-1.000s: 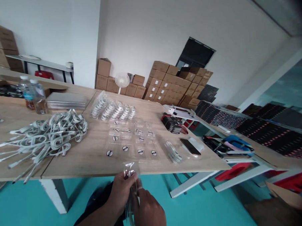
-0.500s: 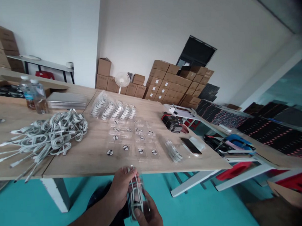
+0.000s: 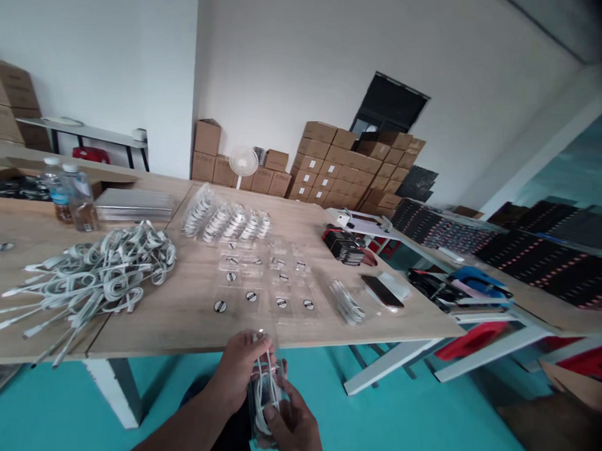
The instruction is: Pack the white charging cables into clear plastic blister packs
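Note:
A coiled white cable (image 3: 260, 397) is between my hands, just in front of the table's front edge. My left hand (image 3: 237, 368) pinches its upper end between thumb and fingers. Around the lower coil is a clear plastic bag (image 3: 263, 442), which my right hand (image 3: 296, 425) grips with the thumb pressed on the front. The cable appears to be at least partly inside the bag; its exact depth is hard to tell. Flat clear bags with round black-and-white stickers (image 3: 251, 297) lie on the table beyond my hands.
Loose white cables (image 3: 103, 267) are heaped at the left. Packed cables (image 3: 225, 219) stand in rows farther back. A few bagged cables (image 3: 347, 303) and a dark phone (image 3: 382, 291) lie right. Two bottles (image 3: 82, 202) stand back left. Cartons (image 3: 323, 161) are stacked by the wall.
My right hand has shifted slightly left and down with the bag and the cable's lower coil. My left hand keeps its pinch on the upper end, and the view has tilted slightly.

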A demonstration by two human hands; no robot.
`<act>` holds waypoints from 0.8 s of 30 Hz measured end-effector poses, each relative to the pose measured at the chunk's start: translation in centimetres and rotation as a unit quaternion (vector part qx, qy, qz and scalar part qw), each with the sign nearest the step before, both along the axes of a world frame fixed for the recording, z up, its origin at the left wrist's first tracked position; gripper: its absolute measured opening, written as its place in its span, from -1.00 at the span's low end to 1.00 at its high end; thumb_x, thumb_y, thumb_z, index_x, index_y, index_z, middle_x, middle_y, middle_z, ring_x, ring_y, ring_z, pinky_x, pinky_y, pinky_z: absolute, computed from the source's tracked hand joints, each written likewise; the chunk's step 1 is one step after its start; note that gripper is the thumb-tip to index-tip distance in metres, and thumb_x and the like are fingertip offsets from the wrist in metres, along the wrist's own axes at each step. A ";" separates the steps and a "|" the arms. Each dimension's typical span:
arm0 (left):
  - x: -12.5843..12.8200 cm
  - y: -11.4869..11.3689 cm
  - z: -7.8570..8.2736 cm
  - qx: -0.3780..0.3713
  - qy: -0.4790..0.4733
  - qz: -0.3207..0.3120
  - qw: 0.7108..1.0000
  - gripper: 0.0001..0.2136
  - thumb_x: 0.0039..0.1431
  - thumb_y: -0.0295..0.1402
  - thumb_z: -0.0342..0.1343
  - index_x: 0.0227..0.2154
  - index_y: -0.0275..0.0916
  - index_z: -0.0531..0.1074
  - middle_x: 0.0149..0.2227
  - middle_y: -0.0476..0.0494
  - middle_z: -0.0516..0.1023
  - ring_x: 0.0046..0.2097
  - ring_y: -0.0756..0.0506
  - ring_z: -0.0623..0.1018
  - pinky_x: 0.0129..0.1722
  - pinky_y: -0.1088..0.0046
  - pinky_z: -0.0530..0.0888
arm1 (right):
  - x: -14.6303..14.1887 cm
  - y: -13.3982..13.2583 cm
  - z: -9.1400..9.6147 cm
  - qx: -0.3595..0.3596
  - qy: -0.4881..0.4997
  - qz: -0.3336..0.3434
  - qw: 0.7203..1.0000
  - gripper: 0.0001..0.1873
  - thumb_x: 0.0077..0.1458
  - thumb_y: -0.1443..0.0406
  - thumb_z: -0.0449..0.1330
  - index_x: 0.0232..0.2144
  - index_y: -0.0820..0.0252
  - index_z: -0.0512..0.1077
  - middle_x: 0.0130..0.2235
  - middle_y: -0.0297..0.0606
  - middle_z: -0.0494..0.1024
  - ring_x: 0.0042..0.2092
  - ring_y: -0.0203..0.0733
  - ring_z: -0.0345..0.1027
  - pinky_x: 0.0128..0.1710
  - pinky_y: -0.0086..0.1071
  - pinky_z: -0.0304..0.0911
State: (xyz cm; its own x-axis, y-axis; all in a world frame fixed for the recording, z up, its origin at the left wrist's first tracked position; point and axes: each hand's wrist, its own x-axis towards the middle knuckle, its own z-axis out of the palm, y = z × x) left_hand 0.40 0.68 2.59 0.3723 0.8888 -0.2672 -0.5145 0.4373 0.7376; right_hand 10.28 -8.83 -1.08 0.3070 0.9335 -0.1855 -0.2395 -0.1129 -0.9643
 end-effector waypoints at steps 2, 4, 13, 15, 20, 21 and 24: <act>-0.1 0.0 0.3 0.017 0.017 -0.006 1.000 -0.63 -0.20 -0.07 0.35 -0.54 -0.27 0.39 -0.60 0.00 0.43 -0.58 0.01 0.40 -0.54 0.50 0.30 | 0.2 0.2 0.7 0.022 -0.015 0.011 1.000 -0.32 -0.22 -0.03 0.41 -0.08 0.20 0.47 -0.54 -0.36 0.48 -0.51 -0.23 0.35 -0.54 -0.38 0.31; -0.2 -0.1 0.4 0.052 0.035 -0.014 0.998 -0.64 -0.18 -0.09 0.34 -0.56 -0.27 0.38 -0.60 0.01 0.43 -0.56 0.01 0.40 -0.53 0.50 0.30 | 0.6 0.6 1.7 0.043 -0.045 0.017 0.998 -0.39 -0.12 -0.06 0.34 -0.10 0.18 0.49 -0.43 -0.27 0.54 -0.39 -0.17 0.41 -0.46 -0.38 0.34; -0.4 -1.1 0.8 0.090 0.053 -0.069 0.992 -0.71 -0.12 -0.18 0.32 -0.61 -0.28 0.39 -0.63 -0.04 0.45 -0.55 -0.01 0.40 -0.51 0.49 0.28 | 1.3 2.0 1.8 0.048 -0.147 0.075 0.985 -0.68 -0.06 0.08 0.35 -0.38 0.21 0.52 -0.51 -0.38 0.45 -0.48 -0.30 0.24 -0.50 -0.48 0.18; -0.3 -0.8 0.5 0.062 0.045 -0.066 0.995 -0.70 -0.16 -0.18 0.35 -0.63 -0.29 0.39 -0.64 -0.04 0.44 -0.58 0.01 0.38 -0.53 0.51 0.27 | 1.2 2.1 1.2 0.048 -0.148 0.064 0.986 -0.63 -0.07 0.06 0.35 -0.32 0.21 0.52 -0.49 -0.36 0.48 -0.47 -0.29 0.25 -0.51 -0.48 0.18; -0.4 0.7 -0.2 -0.012 -0.019 -0.051 0.998 -0.70 -0.15 -0.18 0.36 -0.58 -0.30 0.42 -0.59 -0.03 0.45 -0.57 0.03 0.42 -0.53 0.54 0.30 | 0.6 1.7 0.4 0.043 -0.062 0.049 0.996 -0.40 -0.11 0.03 0.37 -0.06 0.21 0.45 -0.55 -0.43 0.43 -0.56 -0.33 0.23 -0.60 -0.50 0.12; -0.6 0.9 -0.1 -0.014 -0.035 -0.050 0.998 -0.72 -0.15 -0.21 0.36 -0.55 -0.30 0.43 -0.57 -0.02 0.46 -0.55 0.03 0.44 -0.52 0.54 0.31 | 0.5 1.5 0.3 0.043 -0.041 0.037 0.998 -0.37 -0.13 0.03 0.38 -0.04 0.20 0.43 -0.56 -0.44 0.42 -0.58 -0.34 0.22 -0.62 -0.50 0.11; -1.1 0.8 0.9 0.012 -0.092 -0.081 0.992 -0.78 -0.18 -0.36 0.37 -0.43 -0.29 0.49 -0.48 -0.07 0.51 -0.43 -0.02 0.51 -0.41 0.52 0.38 | 0.2 1.2 0.2 0.048 -0.007 -0.020 0.999 -0.36 -0.15 0.04 0.40 -0.05 0.23 0.42 -0.59 -0.47 0.39 -0.61 -0.37 0.18 -0.64 -0.50 0.10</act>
